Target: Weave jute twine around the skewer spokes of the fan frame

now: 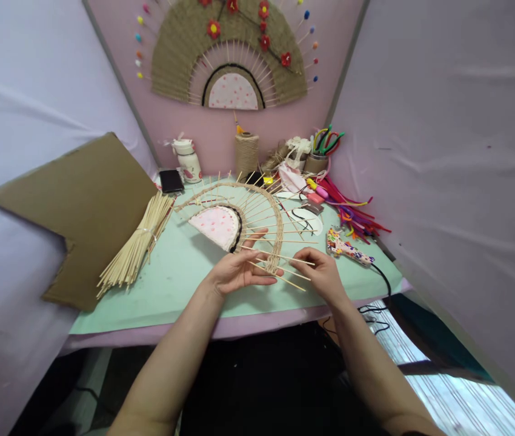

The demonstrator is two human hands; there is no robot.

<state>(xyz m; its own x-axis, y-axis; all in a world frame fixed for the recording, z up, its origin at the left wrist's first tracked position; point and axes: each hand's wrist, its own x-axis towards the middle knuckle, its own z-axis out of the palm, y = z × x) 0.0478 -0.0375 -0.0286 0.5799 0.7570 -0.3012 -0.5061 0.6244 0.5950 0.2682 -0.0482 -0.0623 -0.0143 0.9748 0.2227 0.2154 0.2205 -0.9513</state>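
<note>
A half-round fan frame (280, 221) of thin wooden sticks, with twine woven across them in a band, is held tilted above the table. At its centre sits a pink dotted half-circle (215, 225) edged with a black cord. My left hand (239, 269) grips the fan's near end, thumb above and fingers beneath the sticks. Close to the stick tips at the right, my right hand (318, 272) has its thumb and forefinger pinched together. What lies between those fingertips is too small to make out, perhaps the twine or a stick.
A stick bundle (137, 248) leans by brown cardboard (80, 206) on the left. A glue gun (348, 248) with a black cable lies right, near fuzzy pipe cleaners (352, 206). Behind stand a twine spool (246, 154), a white bottle (188, 160) and scissors (328, 142). A finished fan (171, 66) hangs above.
</note>
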